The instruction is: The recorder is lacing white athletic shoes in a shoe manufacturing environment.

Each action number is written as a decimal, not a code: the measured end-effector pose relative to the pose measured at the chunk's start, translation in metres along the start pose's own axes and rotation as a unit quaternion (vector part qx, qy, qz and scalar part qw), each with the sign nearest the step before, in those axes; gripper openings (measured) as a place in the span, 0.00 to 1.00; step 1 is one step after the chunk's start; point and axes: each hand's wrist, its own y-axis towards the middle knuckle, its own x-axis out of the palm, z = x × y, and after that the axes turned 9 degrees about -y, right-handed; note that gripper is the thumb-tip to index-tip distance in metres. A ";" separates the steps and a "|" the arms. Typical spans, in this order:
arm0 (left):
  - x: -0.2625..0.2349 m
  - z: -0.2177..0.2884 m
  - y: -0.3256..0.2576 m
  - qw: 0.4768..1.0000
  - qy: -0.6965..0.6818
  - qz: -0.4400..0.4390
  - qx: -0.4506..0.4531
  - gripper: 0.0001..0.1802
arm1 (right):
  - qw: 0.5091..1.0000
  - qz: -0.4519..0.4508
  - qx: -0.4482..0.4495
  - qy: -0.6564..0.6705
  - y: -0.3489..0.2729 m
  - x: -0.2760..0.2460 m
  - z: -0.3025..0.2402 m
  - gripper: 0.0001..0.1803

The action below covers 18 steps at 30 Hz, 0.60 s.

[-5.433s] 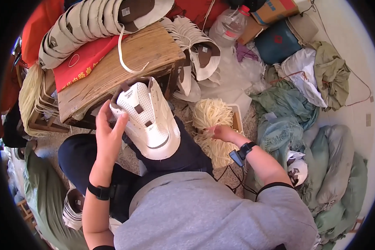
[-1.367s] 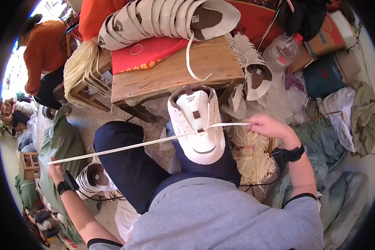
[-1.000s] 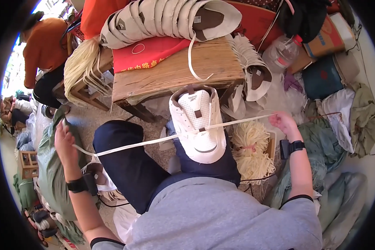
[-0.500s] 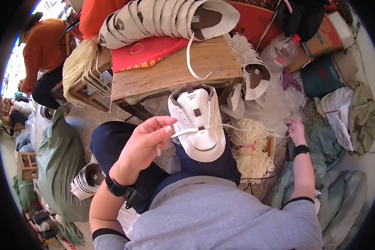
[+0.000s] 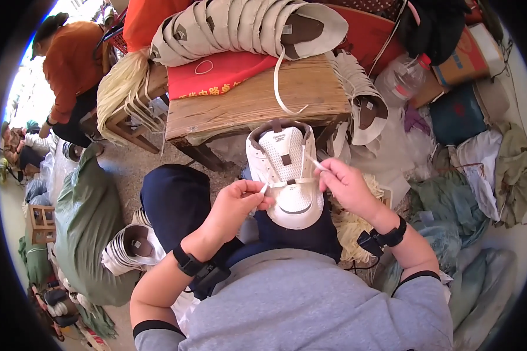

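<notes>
A white shoe upper point(image 5: 293, 202) with brown lining lies on my thigh, toe toward me. A white shoelace point(image 5: 280, 184) runs across its lowest eyelets. My left hand point(image 5: 240, 205) pinches one end of the lace at the upper's left edge. In my right hand point(image 5: 346, 186) the other end is pinched between thumb and fingers, just off the upper's right side. The tongue point(image 5: 284, 153) shows between the two eyelet rows.
A wooden bench point(image 5: 257, 96) ahead bears a row of nested shoe uppers point(image 5: 234, 32) and a red cloth point(image 5: 216, 76). Bundles of cream laces point(image 5: 123, 88) hang left; another bundle point(image 5: 354, 234) lies by my right leg. A green sack point(image 5: 93, 234) stands left. A person point(image 5: 70, 64) bends at far left.
My right hand has come in from the far right to beside the upper, holding the lace. My left hand has moved closer to the upper. The view has shifted slightly.
</notes>
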 end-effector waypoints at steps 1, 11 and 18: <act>0.000 -0.001 0.001 1.000 0.000 0.000 0.000 0.11 | 1.000 -0.021 -0.005 -0.009 -0.001 0.001 0.003 0.07; 0.011 0.003 -0.006 0.941 0.313 -0.066 0.106 0.10 | 0.998 -0.027 0.019 -0.059 -0.007 0.003 -0.024 0.13; 0.005 0.015 -0.006 0.994 0.062 -0.050 0.075 0.13 | 0.997 -0.057 0.015 -0.039 -0.004 0.003 -0.017 0.12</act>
